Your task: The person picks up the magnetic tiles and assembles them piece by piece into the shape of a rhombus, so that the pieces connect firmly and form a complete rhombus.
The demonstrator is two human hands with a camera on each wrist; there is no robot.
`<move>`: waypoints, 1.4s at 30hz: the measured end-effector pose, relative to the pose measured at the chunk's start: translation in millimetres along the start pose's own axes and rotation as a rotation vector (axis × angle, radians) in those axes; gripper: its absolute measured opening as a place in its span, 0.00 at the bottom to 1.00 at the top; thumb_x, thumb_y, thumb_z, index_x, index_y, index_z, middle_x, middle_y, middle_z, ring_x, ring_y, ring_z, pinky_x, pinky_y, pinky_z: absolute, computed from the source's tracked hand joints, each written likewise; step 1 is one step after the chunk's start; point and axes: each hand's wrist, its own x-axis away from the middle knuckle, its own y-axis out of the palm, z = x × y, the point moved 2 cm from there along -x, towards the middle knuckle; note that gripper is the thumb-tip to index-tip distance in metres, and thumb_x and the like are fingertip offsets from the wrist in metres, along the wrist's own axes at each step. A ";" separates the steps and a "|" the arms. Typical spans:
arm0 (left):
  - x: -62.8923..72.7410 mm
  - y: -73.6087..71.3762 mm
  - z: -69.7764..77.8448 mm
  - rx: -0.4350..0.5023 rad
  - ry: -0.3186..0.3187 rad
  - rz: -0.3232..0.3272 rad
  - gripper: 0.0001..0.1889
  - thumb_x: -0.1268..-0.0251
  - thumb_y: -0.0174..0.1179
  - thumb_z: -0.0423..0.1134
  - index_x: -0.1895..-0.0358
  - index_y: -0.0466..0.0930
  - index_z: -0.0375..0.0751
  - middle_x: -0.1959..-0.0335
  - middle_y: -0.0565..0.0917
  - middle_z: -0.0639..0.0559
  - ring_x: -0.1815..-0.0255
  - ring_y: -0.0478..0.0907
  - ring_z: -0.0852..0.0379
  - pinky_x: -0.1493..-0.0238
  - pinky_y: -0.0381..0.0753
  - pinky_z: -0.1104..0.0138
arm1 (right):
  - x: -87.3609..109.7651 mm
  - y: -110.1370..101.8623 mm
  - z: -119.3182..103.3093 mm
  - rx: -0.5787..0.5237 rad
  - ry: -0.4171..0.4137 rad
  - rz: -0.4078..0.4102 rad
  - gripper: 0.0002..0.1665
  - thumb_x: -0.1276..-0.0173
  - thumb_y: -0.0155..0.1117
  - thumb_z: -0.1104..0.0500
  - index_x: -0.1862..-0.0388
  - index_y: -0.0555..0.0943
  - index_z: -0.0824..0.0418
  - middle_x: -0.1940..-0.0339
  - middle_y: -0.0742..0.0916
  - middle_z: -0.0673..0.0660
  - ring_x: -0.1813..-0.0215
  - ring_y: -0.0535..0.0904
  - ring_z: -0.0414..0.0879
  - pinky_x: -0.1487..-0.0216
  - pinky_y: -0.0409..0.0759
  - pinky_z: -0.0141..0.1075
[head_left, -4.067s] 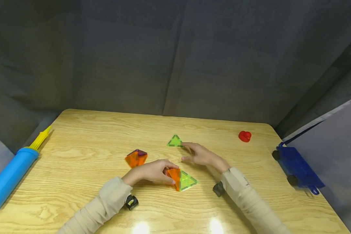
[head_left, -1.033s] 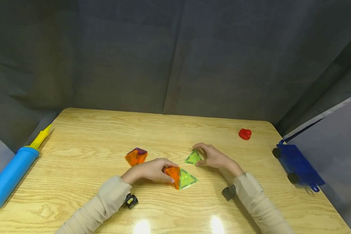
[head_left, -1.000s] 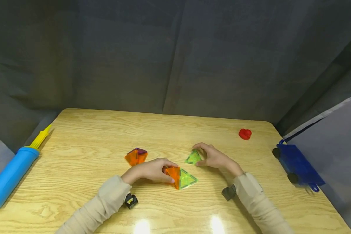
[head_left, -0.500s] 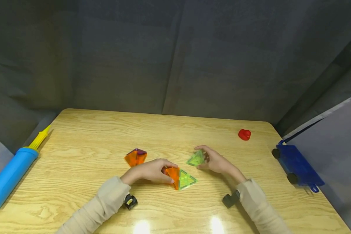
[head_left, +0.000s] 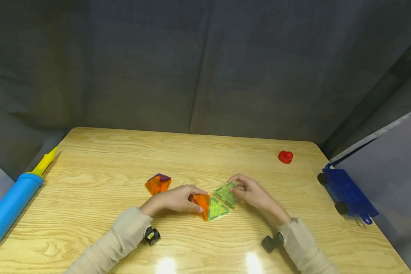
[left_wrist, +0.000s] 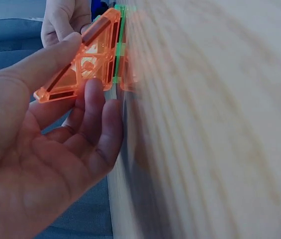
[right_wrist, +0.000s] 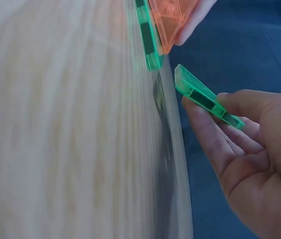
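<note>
My left hand (head_left: 179, 198) holds an orange triangular magnetic tile (head_left: 203, 205), thumb on its near side; in the left wrist view the tile (left_wrist: 98, 57) leans up from the table between thumb and fingers. A green triangular tile (head_left: 217, 210) lies flat against its right edge. My right hand (head_left: 255, 193) pinches a second green triangular tile (head_left: 224, 193) just behind the flat one. In the right wrist view this tile (right_wrist: 200, 93) is tilted off the table, apart from the flat green tile (right_wrist: 147, 40). Behind my left hand sits an orange and purple tile shape (head_left: 158, 184).
A blue pump (head_left: 13, 209) with a yellow nozzle lies along the wooden table's (head_left: 123, 152) left side. A small red toy (head_left: 285, 156) is at the back right. Near the right edge stands a blue toy wagon (head_left: 348, 195). Dark cloth (head_left: 140, 76) hangs behind the table.
My right hand has taken the second green tile from farther back, drawn it nearer and right, then lifted and turned it toward the flat green tile. My left hand has stayed in place.
</note>
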 end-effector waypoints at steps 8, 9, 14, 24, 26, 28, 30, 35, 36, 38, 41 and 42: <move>-0.7 0.7 0.1 -0.021 -0.005 -0.006 0.28 0.38 0.64 0.43 0.35 0.71 0.41 0.59 0.74 0.54 0.69 0.64 0.59 0.69 0.65 0.70 | 2.3 5.8 -2.3 0.016 0.010 -0.019 0.16 0.31 0.58 0.66 0.46 0.73 0.69 0.64 0.84 0.62 0.66 0.81 0.45 0.65 0.79 0.33; -0.9 0.7 0.3 -0.019 -0.006 -0.006 0.28 0.38 0.64 0.42 0.35 0.71 0.40 0.59 0.74 0.54 0.69 0.64 0.59 0.69 0.65 0.70 | 2.5 6.4 -2.3 0.023 0.012 -0.020 0.16 0.31 0.58 0.66 0.46 0.73 0.69 0.64 0.84 0.62 0.66 0.81 0.45 0.65 0.80 0.34; -1.7 0.5 0.9 -0.016 -0.008 -0.009 0.28 0.37 0.64 0.42 0.35 0.71 0.39 0.60 0.74 0.53 0.68 0.64 0.58 0.69 0.64 0.69 | 3.1 8.8 -3.4 0.052 0.004 -0.015 0.15 0.31 0.59 0.65 0.47 0.73 0.68 0.64 0.84 0.62 0.67 0.81 0.46 0.66 0.80 0.34; -1.1 -0.6 1.4 0.020 -0.007 -0.007 0.28 0.37 0.63 0.41 0.35 0.70 0.38 0.59 0.74 0.51 0.70 0.67 0.59 0.69 0.68 0.70 | 1.2 12.2 -10.7 0.081 -0.029 0.000 0.15 0.31 0.58 0.67 0.46 0.73 0.68 0.61 0.85 0.62 0.64 0.83 0.46 0.64 0.82 0.34; -1.1 -1.2 1.7 0.028 0.000 0.004 0.28 0.37 0.63 0.40 0.35 0.70 0.36 0.59 0.75 0.51 0.69 0.70 0.60 0.67 0.71 0.70 | 2.0 12.0 -10.9 0.085 -0.036 0.002 0.17 0.32 0.58 0.67 0.45 0.72 0.69 0.60 0.85 0.64 0.62 0.83 0.48 0.64 0.82 0.34; -1.6 -2.0 2.0 0.031 0.011 0.019 0.27 0.36 0.62 0.40 0.35 0.70 0.35 0.59 0.76 0.50 0.67 0.72 0.61 0.65 0.73 0.70 | 2.7 11.8 -11.1 0.083 -0.050 0.004 0.20 0.32 0.59 0.68 0.43 0.71 0.70 0.55 0.84 0.66 0.57 0.84 0.52 0.61 0.82 0.34; -2.2 -3.0 1.9 0.027 0.030 0.036 0.27 0.36 0.62 0.40 0.35 0.70 0.33 0.58 0.77 0.49 0.65 0.74 0.61 0.63 0.74 0.70 | 3.3 11.9 -11.6 0.083 -0.071 0.004 0.21 0.33 0.59 0.68 0.42 0.70 0.70 0.51 0.82 0.67 0.52 0.82 0.56 0.58 0.82 0.35; -2.0 -4.5 2.2 0.018 0.053 0.051 0.26 0.33 0.59 0.41 0.36 0.70 0.32 0.53 0.77 0.47 0.60 0.75 0.62 0.57 0.76 0.68 | 4.0 13.6 -15.5 0.048 -0.094 -0.012 0.20 0.34 0.61 0.69 0.44 0.72 0.67 0.44 0.80 0.68 0.45 0.79 0.60 0.53 0.80 0.34; -2.0 -4.4 2.2 0.019 0.054 0.052 0.26 0.33 0.59 0.41 0.36 0.70 0.32 0.53 0.77 0.47 0.59 0.76 0.62 0.55 0.76 0.68 | 4.2 14.1 -16.1 0.043 -0.094 -0.016 0.20 0.34 0.61 0.69 0.44 0.72 0.67 0.44 0.80 0.68 0.45 0.79 0.60 0.54 0.80 0.34; -2.9 -3.5 2.3 0.024 0.051 0.054 0.25 0.33 0.59 0.41 0.36 0.70 0.33 0.52 0.77 0.47 0.56 0.76 0.59 0.51 0.77 0.65 | 4.6 15.2 -17.3 0.042 -0.085 -0.022 0.19 0.35 0.62 0.68 0.45 0.73 0.66 0.44 0.80 0.67 0.45 0.79 0.59 0.55 0.80 0.33; -4.8 -1.3 3.3 0.052 0.053 0.056 0.24 0.33 0.59 0.39 0.36 0.70 0.33 0.47 0.78 0.44 0.50 0.77 0.51 0.46 0.76 0.60 | 5.1 17.2 -18.2 0.044 -0.077 -0.036 0.19 0.35 0.62 0.67 0.45 0.75 0.66 0.44 0.80 0.67 0.45 0.79 0.59 0.54 0.80 0.32; -5.3 -0.6 3.8 0.061 0.053 0.057 0.24 0.33 0.59 0.39 0.36 0.70 0.34 0.45 0.78 0.43 0.47 0.77 0.50 0.44 0.75 0.59 | 5.2 17.9 -18.4 0.045 -0.074 -0.041 0.19 0.35 0.63 0.67 0.45 0.75 0.66 0.44 0.80 0.66 0.45 0.79 0.59 0.54 0.80 0.33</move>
